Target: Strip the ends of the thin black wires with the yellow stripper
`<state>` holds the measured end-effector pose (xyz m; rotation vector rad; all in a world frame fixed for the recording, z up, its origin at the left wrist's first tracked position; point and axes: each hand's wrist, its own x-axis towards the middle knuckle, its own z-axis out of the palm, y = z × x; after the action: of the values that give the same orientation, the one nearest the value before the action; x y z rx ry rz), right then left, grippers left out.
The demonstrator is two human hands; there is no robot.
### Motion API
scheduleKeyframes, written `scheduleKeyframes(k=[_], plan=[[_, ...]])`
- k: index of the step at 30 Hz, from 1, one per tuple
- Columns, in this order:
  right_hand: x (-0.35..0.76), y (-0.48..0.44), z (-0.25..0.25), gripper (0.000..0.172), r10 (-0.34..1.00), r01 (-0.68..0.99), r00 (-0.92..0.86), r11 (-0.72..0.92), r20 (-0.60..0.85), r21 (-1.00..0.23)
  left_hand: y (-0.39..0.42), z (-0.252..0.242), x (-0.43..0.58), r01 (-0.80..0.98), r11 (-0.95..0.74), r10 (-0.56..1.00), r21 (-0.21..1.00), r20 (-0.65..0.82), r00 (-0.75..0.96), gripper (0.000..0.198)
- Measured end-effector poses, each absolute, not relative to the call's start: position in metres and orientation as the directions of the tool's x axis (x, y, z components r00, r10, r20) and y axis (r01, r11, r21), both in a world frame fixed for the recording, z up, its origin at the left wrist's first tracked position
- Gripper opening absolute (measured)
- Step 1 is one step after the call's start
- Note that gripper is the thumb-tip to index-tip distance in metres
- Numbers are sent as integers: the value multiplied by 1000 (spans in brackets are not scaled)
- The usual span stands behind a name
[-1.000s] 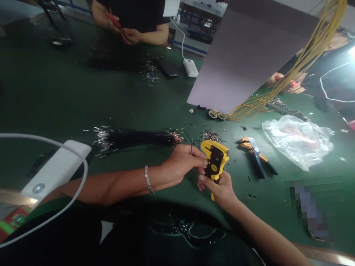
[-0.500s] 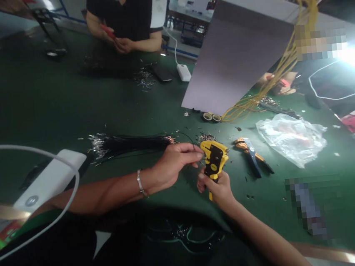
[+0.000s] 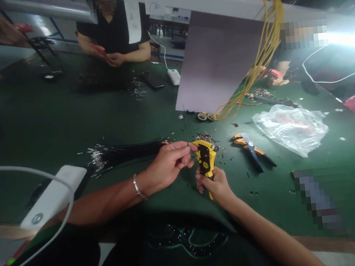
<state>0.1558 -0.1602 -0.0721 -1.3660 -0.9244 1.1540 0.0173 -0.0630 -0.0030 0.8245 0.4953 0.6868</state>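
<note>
My right hand (image 3: 214, 183) is wrapped round the handles of a yellow and black wire stripper (image 3: 205, 157), held with its head up. Beside that head, my left hand (image 3: 174, 160) pinches a thin black wire (image 3: 186, 126), which sticks up from the fingertips. Whether the wire's lower end touches the jaws is hidden by my fingers. Just beyond the left hand lies a bundle of black wires (image 3: 129, 151) with bright metal ends at the left and copper-coloured ends at the right. Small loose terminals (image 3: 205, 137) are heaped behind the stripper.
An orange and blue wire stripper (image 3: 248, 149) and a clear plastic bag (image 3: 290, 128) lie to the right. Tape rolls (image 3: 205, 117) and yellow wires (image 3: 243, 95) are by the grey panel (image 3: 217, 58). A white power bank (image 3: 56, 195) sits left. Co-workers' hands (image 3: 115, 58) hold red tools opposite.
The black wire, bent across toward the stripper before, now stands upright from my left fingertips. My left fingers have curled more. The whole view has shifted slightly.
</note>
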Motion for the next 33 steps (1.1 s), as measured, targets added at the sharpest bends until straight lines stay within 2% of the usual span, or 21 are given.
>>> scheduleKeyframes(k=[4, 8, 12, 16, 21, 28, 31, 33], plan=[[158, -163, -76, 12, 968, 171, 242, -107, -64, -979, -67, -2, 16, -295, 547, 712, 783, -251, 655, 10], [161, -162, -75, 5, 965, 497, 241, -30, 105, -867, -67, 0, 15, -252, 572, 707, 780, -314, 634, 12], [164, -160, -75, 4, 962, 626, 232, -33, 146, -779, -67, -1, 16, -238, 550, 727, 801, -318, 609, 16], [166, -160, -73, 4, 964, 618, 232, -43, 130, -785, -66, -3, 18, -223, 537, 731, 814, -316, 605, 19], [163, -159, -68, 6, 980, 515, 184, -31, 75, -857, -63, -1, 18, -208, 549, 731, 809, -345, 589, 10], [172, -153, -77, 5, 964, 541, 254, -69, 84, -838, -64, -7, 17, -154, 550, 721, 821, -375, 582, 10], [184, -149, -76, 9, 930, 421, 365, -112, 55, -900, -63, -9, 14, -99, 560, 683, 823, -391, 617, 5], [189, -148, -74, 10, 925, 306, 381, -116, 11, -945, -59, -6, 13, -160, 526, 727, 835, -344, 594, 6]])
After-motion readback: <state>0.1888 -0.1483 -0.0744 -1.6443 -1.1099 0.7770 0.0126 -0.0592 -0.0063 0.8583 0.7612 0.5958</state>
